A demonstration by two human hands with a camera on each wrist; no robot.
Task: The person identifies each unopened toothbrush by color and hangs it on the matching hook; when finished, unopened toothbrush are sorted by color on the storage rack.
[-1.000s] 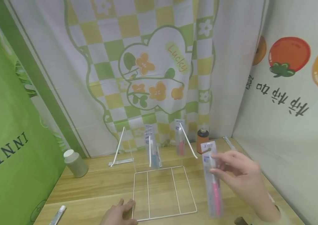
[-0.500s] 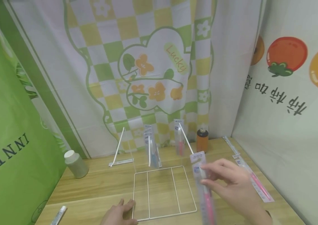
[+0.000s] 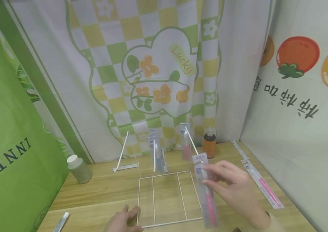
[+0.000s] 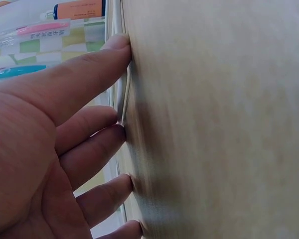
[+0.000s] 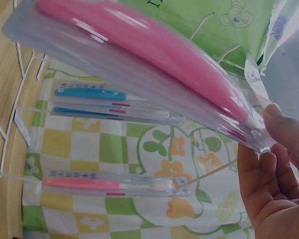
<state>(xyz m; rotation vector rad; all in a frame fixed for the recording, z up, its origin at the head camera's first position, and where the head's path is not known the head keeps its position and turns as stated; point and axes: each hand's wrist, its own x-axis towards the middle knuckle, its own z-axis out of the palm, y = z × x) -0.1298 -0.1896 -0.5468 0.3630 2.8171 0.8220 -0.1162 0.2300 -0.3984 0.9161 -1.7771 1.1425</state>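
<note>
My right hand [image 3: 232, 187] pinches a pink toothbrush in clear packaging [image 3: 209, 204] near its upper end. The pack hangs upright at the front end of the right prong [image 3: 192, 141] of a white wire rack [image 3: 154, 201]; whether the prong passes through its hole, I cannot tell. In the right wrist view, thumb and fingers hold the pack [image 5: 154, 55] by its end. My left hand [image 3: 121, 220] rests at the rack base's front left corner, its fingertips touching the table in the left wrist view. Another pink toothbrush pack [image 3: 185, 145] hangs on the right prong, several blue ones [image 3: 158, 154] on the middle prong.
Two toothbrush packs lie at the table's right side, one pink [image 3: 263, 185], one behind it [image 3: 239, 149]. An orange bottle [image 3: 209, 146] stands behind the rack, a grey bottle [image 3: 79, 170] at left. A small white-capped tube [image 3: 61, 222] lies front left.
My right hand has carried the pink toothbrush pack leftward to the right prong's front end, exposing the pack lying at right. My left hand has stayed at the rack's corner.
</note>
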